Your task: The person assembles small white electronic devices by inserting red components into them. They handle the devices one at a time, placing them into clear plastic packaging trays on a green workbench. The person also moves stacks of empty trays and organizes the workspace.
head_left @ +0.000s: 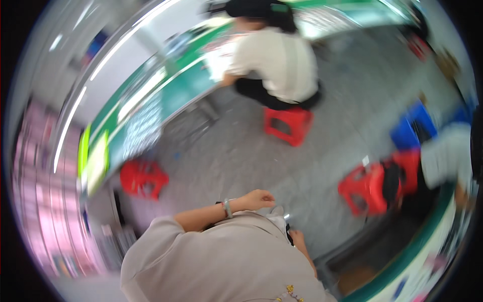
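My left hand is held in front of my body over the grey floor, its fingers loosely curled, with nothing visible in them. A pale bangle and a dark band circle that wrist. Lower and to the right, my right hand hangs beside my body. Its fingers are mostly hidden, and a small black-and-white thing shows right against it, too blurred to name. A beige top covers my body. Past my left hand, part of a shoe shows on the floor.
A person in a white top sits on a red stool at a long green workbench. Another red stool stands left. More red stools, a blue bin and another seated person are at right, by a green-edged table.
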A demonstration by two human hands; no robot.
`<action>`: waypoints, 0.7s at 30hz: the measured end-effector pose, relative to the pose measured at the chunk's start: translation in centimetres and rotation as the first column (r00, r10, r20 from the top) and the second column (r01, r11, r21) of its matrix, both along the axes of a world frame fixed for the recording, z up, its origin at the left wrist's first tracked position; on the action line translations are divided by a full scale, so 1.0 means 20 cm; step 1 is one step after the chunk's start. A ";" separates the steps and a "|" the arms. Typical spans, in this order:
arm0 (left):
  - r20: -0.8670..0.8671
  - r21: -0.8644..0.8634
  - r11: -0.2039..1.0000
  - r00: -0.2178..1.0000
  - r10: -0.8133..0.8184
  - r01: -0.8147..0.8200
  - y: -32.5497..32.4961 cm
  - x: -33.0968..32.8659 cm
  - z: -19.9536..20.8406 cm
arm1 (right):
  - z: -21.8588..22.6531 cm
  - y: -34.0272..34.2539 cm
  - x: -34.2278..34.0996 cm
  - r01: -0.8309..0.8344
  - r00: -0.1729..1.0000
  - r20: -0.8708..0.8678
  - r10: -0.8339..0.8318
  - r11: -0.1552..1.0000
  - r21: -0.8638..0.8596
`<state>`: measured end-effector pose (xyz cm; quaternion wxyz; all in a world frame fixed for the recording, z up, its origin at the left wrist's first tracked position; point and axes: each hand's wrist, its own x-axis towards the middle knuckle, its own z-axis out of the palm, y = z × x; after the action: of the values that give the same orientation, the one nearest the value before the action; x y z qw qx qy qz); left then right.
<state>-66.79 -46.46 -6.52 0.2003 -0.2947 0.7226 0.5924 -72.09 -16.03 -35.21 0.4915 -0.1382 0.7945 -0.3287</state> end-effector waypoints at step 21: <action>-0.257 0.122 0.615 0.573 0.778 -0.779 -0.74 1.23 0.15 | 0.44 -2.18 0.08 -0.512 0.859 -0.086 0.505 0.854 -0.097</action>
<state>-42.12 -61.32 -3.50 -0.1869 -0.4937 0.5416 0.6542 -70.39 -59.62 -26.33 0.5291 -0.3809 0.7229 -0.2289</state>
